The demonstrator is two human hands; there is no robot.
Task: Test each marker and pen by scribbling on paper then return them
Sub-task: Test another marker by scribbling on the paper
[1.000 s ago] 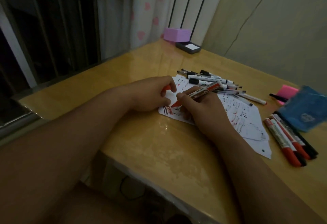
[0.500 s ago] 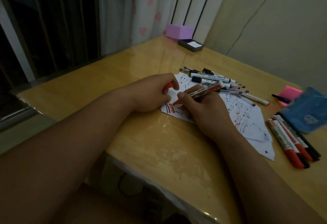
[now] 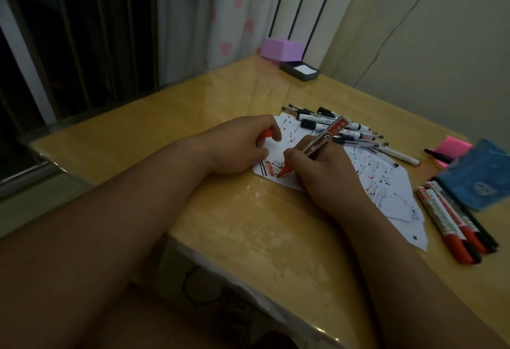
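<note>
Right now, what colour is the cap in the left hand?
The cap is orange-red; the head view shows it.
</note>
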